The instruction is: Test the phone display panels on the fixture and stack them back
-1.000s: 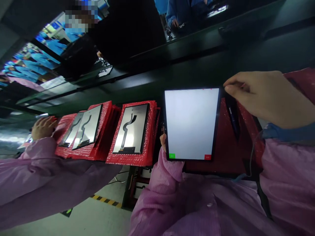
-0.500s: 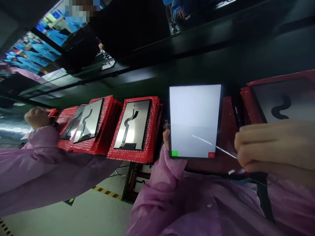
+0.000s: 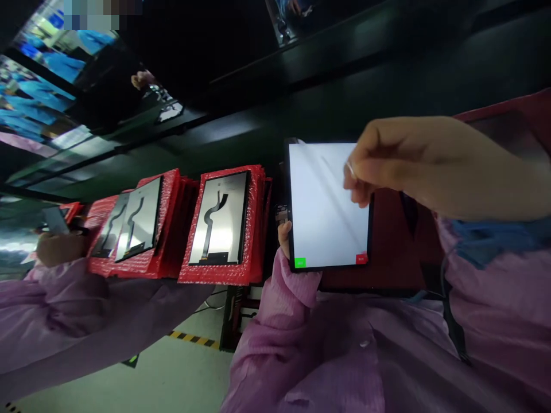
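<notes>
A lit display panel [image 3: 322, 212] with a white screen, a green corner mark and a red one is held up in front of me. My left hand [image 3: 284, 236] grips its left edge, thumb in front and the other fingers hidden behind. Over the panel's right side, my right hand [image 3: 365, 166] is closed in a pinch on what looks like a clear film. Across the screen a see-through diagonal band [image 3: 329, 189] appears, blurred by motion. Part of the panel's right edge is covered by this hand.
To the left, display panels with dark ribbon cables, one panel [image 3: 221, 221] nearest, lie on stacked red bubble-wrap sleeves [image 3: 253, 252]. A co-worker's hand [image 3: 60, 248] is at far left. Dark red material [image 3: 391, 252] lies under and right of my panel.
My right hand has swung from the lower right up and left over the screen, with the clear film's band now running diagonally. The co-worker's hand now has a grey flat piece by it.
</notes>
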{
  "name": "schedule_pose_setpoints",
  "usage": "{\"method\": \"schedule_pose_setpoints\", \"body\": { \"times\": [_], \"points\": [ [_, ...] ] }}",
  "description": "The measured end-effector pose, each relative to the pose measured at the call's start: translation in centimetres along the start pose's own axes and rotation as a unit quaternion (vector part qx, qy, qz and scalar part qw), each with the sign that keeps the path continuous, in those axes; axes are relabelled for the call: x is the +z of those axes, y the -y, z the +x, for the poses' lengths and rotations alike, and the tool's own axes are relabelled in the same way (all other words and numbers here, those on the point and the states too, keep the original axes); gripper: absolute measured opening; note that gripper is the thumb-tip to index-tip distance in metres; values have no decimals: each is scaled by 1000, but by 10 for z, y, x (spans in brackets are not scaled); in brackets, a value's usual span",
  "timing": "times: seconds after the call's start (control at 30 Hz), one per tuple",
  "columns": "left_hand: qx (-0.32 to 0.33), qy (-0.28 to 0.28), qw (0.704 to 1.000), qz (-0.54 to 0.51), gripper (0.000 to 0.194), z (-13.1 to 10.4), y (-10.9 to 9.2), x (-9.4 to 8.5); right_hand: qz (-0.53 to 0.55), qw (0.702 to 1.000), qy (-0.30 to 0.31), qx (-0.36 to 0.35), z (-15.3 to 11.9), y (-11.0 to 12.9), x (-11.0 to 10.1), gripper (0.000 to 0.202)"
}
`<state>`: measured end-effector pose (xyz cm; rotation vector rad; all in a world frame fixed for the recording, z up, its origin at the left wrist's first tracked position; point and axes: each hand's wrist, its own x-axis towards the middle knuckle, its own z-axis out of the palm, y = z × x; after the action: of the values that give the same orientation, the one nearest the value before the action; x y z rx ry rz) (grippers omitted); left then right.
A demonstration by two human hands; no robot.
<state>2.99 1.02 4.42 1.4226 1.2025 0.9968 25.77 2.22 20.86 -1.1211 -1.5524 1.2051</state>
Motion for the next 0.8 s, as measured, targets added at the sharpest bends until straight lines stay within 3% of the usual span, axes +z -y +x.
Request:
{"method": "schedule_pose_setpoints", "body": {
  "times": [0.17,0.3,0.4,0.5,0.57,0.63,0.73,0.8],
  "points": [
    [-89,5,992,-86,48,30,1,16,235,969,-71,-18,15,-22,15,20],
    [-125,-29,976,-178,49,31,0,18,264,957,-113,-41,14,-23,13,25],
    [-102,-23,968,-229,52,30,-1,16,96,972,-205,-65,10,-16,8,27],
    [-79,37,962,-260,57,30,0,15,-175,948,-263,-30,7,-12,3,19],
    [-50,63,960,-269,60,31,0,16,-243,940,-238,-15,5,-10,-1,12],
    [-16,74,965,-250,65,31,-1,18,-274,943,-187,-31,3,-9,-6,19],
    [1,63,986,-157,65,33,-6,23,-360,926,-96,-64,-5,-10,-17,29],
    [-4,58,993,-99,62,36,-9,25,-359,929,-80,-47,-13,-13,-26,29]
  ]
}}
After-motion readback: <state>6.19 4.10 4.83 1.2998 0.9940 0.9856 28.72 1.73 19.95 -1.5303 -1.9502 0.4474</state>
